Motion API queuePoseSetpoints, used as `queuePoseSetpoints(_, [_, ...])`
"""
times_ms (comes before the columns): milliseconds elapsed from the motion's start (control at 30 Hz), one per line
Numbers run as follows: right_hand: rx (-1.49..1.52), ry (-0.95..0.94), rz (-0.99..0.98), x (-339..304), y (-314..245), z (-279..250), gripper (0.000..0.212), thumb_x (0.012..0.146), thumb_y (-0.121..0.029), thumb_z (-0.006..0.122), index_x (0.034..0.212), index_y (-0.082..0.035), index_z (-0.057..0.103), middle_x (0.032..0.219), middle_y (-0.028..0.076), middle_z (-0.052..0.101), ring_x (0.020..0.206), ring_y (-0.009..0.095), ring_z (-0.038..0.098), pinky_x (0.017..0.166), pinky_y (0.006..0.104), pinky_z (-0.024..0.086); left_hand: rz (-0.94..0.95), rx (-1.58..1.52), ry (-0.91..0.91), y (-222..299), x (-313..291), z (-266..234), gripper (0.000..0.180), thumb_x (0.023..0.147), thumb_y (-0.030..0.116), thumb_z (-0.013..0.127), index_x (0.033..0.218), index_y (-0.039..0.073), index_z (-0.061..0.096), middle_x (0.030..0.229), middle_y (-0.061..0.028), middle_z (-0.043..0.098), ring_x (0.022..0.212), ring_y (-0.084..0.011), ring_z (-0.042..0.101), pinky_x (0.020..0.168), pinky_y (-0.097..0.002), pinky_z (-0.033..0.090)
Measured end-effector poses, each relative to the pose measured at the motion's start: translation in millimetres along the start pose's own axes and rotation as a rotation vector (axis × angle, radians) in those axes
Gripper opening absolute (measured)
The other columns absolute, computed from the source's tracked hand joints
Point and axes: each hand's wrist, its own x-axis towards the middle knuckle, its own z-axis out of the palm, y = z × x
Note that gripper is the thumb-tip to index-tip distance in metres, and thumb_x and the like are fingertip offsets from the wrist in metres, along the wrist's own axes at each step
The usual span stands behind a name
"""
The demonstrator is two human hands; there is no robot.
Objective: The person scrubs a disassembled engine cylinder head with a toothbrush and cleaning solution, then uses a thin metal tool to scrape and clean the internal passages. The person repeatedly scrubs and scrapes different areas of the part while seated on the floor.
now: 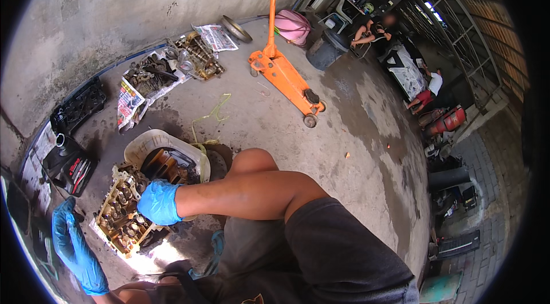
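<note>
A cylinder head (109,218), golden-brown with oil, lies on the floor at the lower left. My right hand (159,202), in a blue glove, rests at its right side; the back of the hand hides the fingers and anything in them. Off the part's left end, my left hand (77,249), also gloved in blue, is raised with its fingers stretched out and nothing visible in it. Just beyond the right hand stands a cut-open pale plastic container (134,149) holding dark liquid and oily brown parts.
Left of the container stand a black jug (63,161) and a black cover (80,106). Engine parts (152,72) lie on newspaper by the wall. An orange floor jack (286,83) and a dark bucket (327,49) stand farther off. Two people are in the background.
</note>
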Motion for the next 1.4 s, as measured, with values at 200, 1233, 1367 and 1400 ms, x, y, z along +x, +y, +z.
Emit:
queuePoseSetpoints(200, [-0.004,0.008,-0.026,1.6,0.2,2.9,0.022,0.067,-0.023,0.072,0.08,-0.006,0.073,0.077,0.014,0.071,0.074,0.034,0.07,0.062,0.045,0.055,-0.005,-0.018,-0.006,1.7,-2.2,-3.2,0.032,0.102,0.019,0.047,0.125,0.001,0.06,0.121,-0.0053,0.063,0.103,-0.0136,0.054,0.094,-0.0303,0.043])
queuePoseSetpoints(1233, [0.164,-0.11,0.233,10.8,-22.6,31.2,0.043,0.081,-0.006,0.052,0.12,0.013,0.052,0.081,0.024,0.067,0.076,0.038,0.069,0.067,0.0473,0.055,0.014,-0.109,0.17,10.0,6.6,-3.8,0.016,0.093,0.009,0.062,0.1,-0.004,0.067,0.092,-0.0101,0.067,0.086,-0.0137,0.061,0.083,-0.0285,0.048])
queuePoseSetpoints(1367, [0.228,-0.058,0.227,25.1,-28.5,37.1,0.039,0.08,-0.004,0.054,0.116,0.011,0.053,0.082,0.024,0.068,0.077,0.04,0.068,0.067,0.0481,0.055,-0.018,-0.148,0.178,11.0,4.4,-7.6,0.017,0.093,0.01,0.063,0.101,-0.004,0.067,0.092,-0.0075,0.066,0.086,-0.0108,0.059,0.082,-0.0265,0.048])
queuePoseSetpoints(1400, [0.253,-0.043,0.207,26.4,-32.4,39.0,0.039,0.08,-0.004,0.054,0.116,0.01,0.053,0.082,0.024,0.067,0.077,0.04,0.068,0.067,0.048,0.055,-0.024,-0.144,0.18,10.7,4.3,-9.7,0.017,0.093,0.01,0.063,0.101,-0.004,0.067,0.092,-0.007,0.066,0.086,-0.0104,0.058,0.082,-0.0261,0.048])
